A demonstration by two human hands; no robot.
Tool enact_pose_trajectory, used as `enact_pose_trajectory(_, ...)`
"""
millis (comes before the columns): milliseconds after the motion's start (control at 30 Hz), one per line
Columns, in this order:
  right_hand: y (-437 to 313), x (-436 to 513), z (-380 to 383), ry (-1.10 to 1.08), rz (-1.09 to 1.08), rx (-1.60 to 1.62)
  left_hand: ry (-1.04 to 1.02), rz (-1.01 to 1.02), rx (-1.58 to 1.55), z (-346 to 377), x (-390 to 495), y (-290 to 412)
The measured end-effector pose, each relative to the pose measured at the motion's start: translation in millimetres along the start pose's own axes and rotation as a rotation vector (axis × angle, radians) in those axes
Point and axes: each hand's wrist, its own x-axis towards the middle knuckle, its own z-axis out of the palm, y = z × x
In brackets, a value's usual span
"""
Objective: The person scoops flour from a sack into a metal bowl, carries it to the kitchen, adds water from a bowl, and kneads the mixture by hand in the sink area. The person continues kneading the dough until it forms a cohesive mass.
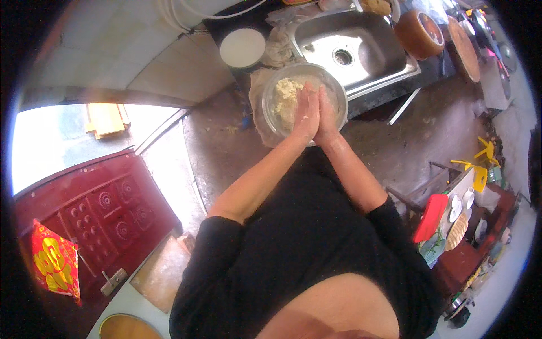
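A wide round bowl (344, 99) stands at the counter's front, left of the sink. Crumbly pale-yellow dough (288, 91) is heaped on its left side, with paler flour-like powder around it. Above the bowl, my left hand (306, 111) and my right hand (326, 114) meet palm to palm, fingers straight and pointing away from me. Bits of dough cling to the skin. Whether anything lies between the palms is hidden. Under the bowl's left side, a tan cloth or sheet (259, 127) sticks out.
Behind the bowl is a stainless-steel sink (383, 74). A white round lid or plate (242, 47) and a crumpled plastic bag (279, 48) lie left of it, a brown round container (417, 36) right. A red door (106, 212) stands at left; a cluttered table (457, 267) at right.
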Motion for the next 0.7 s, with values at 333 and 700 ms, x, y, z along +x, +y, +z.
enact_pose_trajectory(333,-12.0,-10.5,-8.2,-0.223,0.164,0.469,-0.064,0.258,0.517,-26.4,30.2,-25.4)
enact_pose_trajectory(700,-0.6,10.4,-14.9,-0.125,0.064,0.639,0.148,-0.193,0.071,-5.9,19.6,-24.7)
